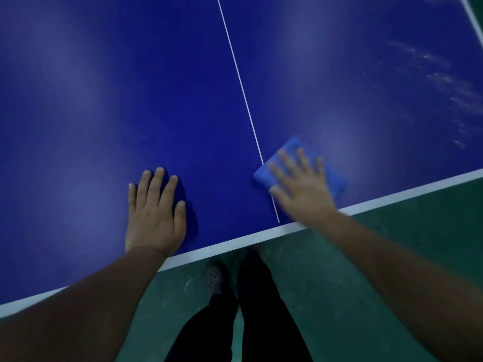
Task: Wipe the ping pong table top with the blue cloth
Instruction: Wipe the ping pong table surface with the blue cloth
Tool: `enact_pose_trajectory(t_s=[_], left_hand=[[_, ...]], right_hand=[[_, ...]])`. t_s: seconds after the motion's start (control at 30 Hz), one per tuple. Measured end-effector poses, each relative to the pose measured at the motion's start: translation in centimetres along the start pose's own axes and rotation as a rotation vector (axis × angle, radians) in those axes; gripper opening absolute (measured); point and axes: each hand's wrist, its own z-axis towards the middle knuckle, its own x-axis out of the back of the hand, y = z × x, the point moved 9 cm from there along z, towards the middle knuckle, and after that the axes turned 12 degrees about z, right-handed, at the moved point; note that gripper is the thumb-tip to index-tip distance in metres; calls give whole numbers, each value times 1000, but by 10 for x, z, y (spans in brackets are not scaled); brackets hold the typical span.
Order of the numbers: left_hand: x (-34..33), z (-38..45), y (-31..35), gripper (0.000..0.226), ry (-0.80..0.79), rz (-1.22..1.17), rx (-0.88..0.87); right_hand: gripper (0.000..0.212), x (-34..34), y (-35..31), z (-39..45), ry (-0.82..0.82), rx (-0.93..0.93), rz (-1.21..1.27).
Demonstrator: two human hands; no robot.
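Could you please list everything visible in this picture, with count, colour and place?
ping pong table top: one, dark blue with white edge band, fills the upper picture
centre line: one, thin white, runs from the top down to the near edge
whitish smears: several, on the table at far right
blue cloth: one, folded, on the table by the centre line, under the right hand
floor: green, below the table edge
shoe: one visible, grey with holes
trouser legs: two, black
left hand: flat on the table
right hand: flat on the cloth, blurred
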Motion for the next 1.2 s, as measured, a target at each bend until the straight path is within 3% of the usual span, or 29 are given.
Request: enact_pose_trajectory(t_s=[0.1, 0.17, 0.2, 0.27, 0.3, 0.33, 0.37, 0.47, 0.53, 0.57, 0.63, 0.73, 0.8, 0.97, 1.03, 1.07, 1.2], left_hand=[[0, 0, 0, 61, -9, 2, -1], [0, -1, 0, 60, -17, 1, -5], [0, -1, 0, 60, -15, 2, -3], [-1, 0, 0, 60, -8, 6, -6], [-2, 0, 0, 61, -9, 7, -10], [-3, 0, 0, 61, -8, 9, -14], [-3, 0, 0, 61, -4, 14, -14], [-4, 0, 2, 61, 3, 30, -19], [-3, 0, 3, 61, 7, 37, -22], [-3, 0, 4, 62, 9, 43, -24], [-1, 0, 5, 62, 13, 52, -25], [2, -1, 6, 63, 32, 61, -24], [1, -1, 7, 65, 27, 76, -25], [5, -2, 10, 68, 23, 116, 1], [10, -3, 18, 67, 57, 92, 42], [13, -4, 27, 65, 74, 62, 66], [16, -1, 107, 62, 112, -77, 102]], right_hand=[[60, 26, 92, 7, 123, -625, 141], [62, 22, 68, -3, 190, -784, 169], [61, 13, 35, -4, 202, -678, 142], [57, -16, -44, -14, 53, -223, 72], [56, -27, -64, -26, -49, -34, 28], [56, -27, -56, -30, -101, 37, 9], [56, -18, -25, -28, -86, -38, 17], [58, 20, 103, -34, 56, -623, 79], [60, 31, 136, -44, 134, -875, 176], [60, 30, 129, -43, 157, -915, 187], [62, 17, 85, -31, 124, -802, 169], [64, -10, 14, -29, -81, -326, 73], [65, -1, 34, -31, -140, -213, 24], [61, 37, 146, -28, -18, -643, 81], [60, 33, 132, -18, 85, -751, 114], [60, 28, 110, -9, 109, -707, 100], [59, -5, -4, 14, -20, -16, 59]])
